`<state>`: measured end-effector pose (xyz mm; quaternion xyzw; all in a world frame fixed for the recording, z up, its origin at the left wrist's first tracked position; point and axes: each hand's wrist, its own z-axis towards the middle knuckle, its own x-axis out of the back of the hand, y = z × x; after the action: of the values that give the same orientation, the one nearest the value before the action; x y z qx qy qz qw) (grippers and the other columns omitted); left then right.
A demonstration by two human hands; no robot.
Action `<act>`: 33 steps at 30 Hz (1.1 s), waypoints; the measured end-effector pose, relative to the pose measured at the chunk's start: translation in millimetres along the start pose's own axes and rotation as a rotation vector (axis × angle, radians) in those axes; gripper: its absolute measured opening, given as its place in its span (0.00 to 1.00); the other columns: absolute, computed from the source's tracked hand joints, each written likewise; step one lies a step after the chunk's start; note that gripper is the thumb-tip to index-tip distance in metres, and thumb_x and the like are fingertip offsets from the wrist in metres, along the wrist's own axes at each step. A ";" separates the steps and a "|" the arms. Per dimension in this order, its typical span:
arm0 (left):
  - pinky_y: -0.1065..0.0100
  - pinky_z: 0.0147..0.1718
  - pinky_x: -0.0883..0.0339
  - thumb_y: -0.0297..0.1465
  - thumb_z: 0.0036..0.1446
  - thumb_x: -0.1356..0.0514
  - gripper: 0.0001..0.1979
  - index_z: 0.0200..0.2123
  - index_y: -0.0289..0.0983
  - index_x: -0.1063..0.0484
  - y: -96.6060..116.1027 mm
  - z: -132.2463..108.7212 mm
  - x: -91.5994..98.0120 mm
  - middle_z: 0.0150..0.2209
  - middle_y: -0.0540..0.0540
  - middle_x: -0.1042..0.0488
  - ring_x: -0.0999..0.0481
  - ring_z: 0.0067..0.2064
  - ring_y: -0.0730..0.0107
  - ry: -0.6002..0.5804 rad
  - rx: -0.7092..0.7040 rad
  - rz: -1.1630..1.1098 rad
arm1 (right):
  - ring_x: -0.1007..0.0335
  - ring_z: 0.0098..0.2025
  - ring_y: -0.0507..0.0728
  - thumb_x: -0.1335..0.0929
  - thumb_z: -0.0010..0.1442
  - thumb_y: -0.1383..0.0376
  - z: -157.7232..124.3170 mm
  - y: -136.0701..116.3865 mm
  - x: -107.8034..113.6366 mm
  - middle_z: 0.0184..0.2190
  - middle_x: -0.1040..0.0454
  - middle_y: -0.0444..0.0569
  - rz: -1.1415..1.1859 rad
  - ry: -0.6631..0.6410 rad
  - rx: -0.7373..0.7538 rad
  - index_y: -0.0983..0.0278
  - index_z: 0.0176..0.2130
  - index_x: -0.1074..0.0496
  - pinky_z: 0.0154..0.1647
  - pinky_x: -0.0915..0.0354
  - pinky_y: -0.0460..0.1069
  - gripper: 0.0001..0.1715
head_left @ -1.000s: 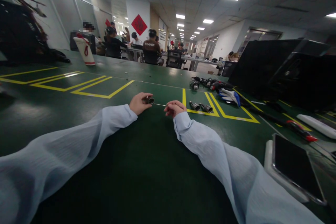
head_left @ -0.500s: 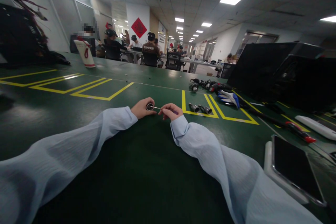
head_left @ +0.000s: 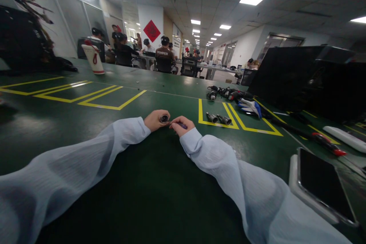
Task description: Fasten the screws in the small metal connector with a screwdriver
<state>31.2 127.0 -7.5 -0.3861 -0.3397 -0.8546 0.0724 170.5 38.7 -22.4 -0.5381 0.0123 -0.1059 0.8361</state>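
My left hand (head_left: pixel 153 121) is closed around a round metal connector (head_left: pixel 164 118), its dark open end turned towards me. Close beside it on the right, my right hand (head_left: pixel 185 125) pinches a small screwdriver by its purple handle (head_left: pixel 182 125). The screwdriver's shaft points left towards the connector and is mostly hidden by the fingers; whether its tip touches the connector I cannot tell. To the right of my hands, two similar metal connectors (head_left: pixel 224 119) lie inside a yellow taped outline (head_left: pixel 200 111) on the green table (head_left: pixel 168 183).
Cables with connectors (head_left: pixel 212 94) and a blue-white glove (head_left: pixel 249 107) lie at the back right. Nearer are a red-black screwdriver (head_left: pixel 324 142) and a phone (head_left: pixel 324 185). A paper cup (head_left: pixel 94 59) stands back left. Dark equipment (head_left: pixel 286 70) borders the right. People sit beyond the table.
My right hand has moved slightly left, closer to the connector, and less of the screwdriver's shaft shows. In my left hand the connector's open end now faces me more fully.
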 end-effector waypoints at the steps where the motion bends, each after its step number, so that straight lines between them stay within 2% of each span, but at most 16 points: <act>1: 0.72 0.26 0.42 0.36 0.39 0.40 0.10 0.20 0.36 0.35 0.5 -0.2 0.1 0.20 0.52 0.35 0.36 0.25 0.73 0.009 -0.001 -0.004 | 0.38 0.21 0.49 0.35 0.45 0.65 0.3 0.0 -0.8 0.20 0.29 0.42 0.057 -0.001 -0.055 0.64 0.23 0.32 0.21 0.39 0.44 0.04; 6: 0.72 0.24 0.43 0.36 0.39 0.40 0.10 0.21 0.36 0.36 0.4 -3.1 -1.9 0.20 0.53 0.36 0.37 0.24 0.74 0.060 0.015 -0.030 | 0.36 0.20 0.48 0.33 0.43 0.65 3.4 4.0 3.0 0.21 0.26 0.43 0.453 -0.079 -0.289 0.65 0.25 0.31 0.17 0.38 0.43 0.05; 9: 0.72 0.24 0.42 0.35 0.40 0.40 0.09 0.21 0.35 0.36 0.7 -5.1 -3.3 0.20 0.52 0.36 0.37 0.24 0.75 0.069 0.023 -0.048 | 0.34 0.21 0.48 0.32 0.42 0.66 5.9 8.2 7.6 0.21 0.25 0.44 0.571 -0.121 -0.363 0.65 0.25 0.30 0.18 0.37 0.42 0.05; 12: 0.72 0.24 0.41 0.34 0.40 0.41 0.09 0.22 0.35 0.36 2.2 -5.7 -3.7 0.21 0.52 0.35 0.36 0.24 0.74 0.060 0.027 -0.062 | 0.33 0.21 0.47 0.31 0.42 0.66 7.2 10.2 8.8 0.21 0.24 0.44 0.607 -0.136 -0.376 0.65 0.25 0.30 0.18 0.37 0.42 0.06; 17: 0.72 0.24 0.42 0.35 0.41 0.41 0.09 0.21 0.36 0.36 3.8 -4.1 -3.5 0.21 0.52 0.35 0.36 0.24 0.74 0.079 0.027 -0.037 | 0.34 0.20 0.47 0.30 0.41 0.65 5.6 8.2 6.1 0.21 0.25 0.43 0.565 -0.097 -0.315 0.65 0.24 0.30 0.17 0.38 0.41 0.07; 24: 0.71 0.25 0.44 0.35 0.42 0.41 0.09 0.20 0.37 0.37 1.9 -4.4 -3.3 0.20 0.52 0.36 0.37 0.25 0.72 0.112 -0.010 0.178 | 0.34 0.20 0.48 0.31 0.40 0.66 5.2 7.0 7.0 0.20 0.25 0.43 0.508 -0.101 -0.325 0.65 0.23 0.31 0.17 0.38 0.42 0.05; 28: 0.71 0.25 0.44 0.36 0.42 0.41 0.10 0.20 0.37 0.37 3.8 -5.7 -3.6 0.20 0.52 0.37 0.37 0.24 0.73 0.128 -0.012 0.123 | 0.34 0.20 0.48 0.31 0.41 0.66 5.8 9.2 7.6 0.20 0.25 0.44 0.566 -0.119 -0.343 0.65 0.24 0.30 0.18 0.38 0.42 0.05; 33: 0.72 0.24 0.43 0.36 0.40 0.40 0.10 0.21 0.36 0.37 4.2 -6.2 -3.5 0.20 0.53 0.37 0.38 0.24 0.74 0.130 0.014 -0.051 | 0.33 0.21 0.48 0.31 0.42 0.66 5.8 10.7 8.4 0.21 0.24 0.44 0.604 -0.148 -0.341 0.65 0.25 0.30 0.17 0.38 0.42 0.05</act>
<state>31.4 119.3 -10.7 -0.3203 -0.3499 -0.8771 0.0750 181.2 46.6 -28.8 -0.6484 0.1278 0.1888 0.7264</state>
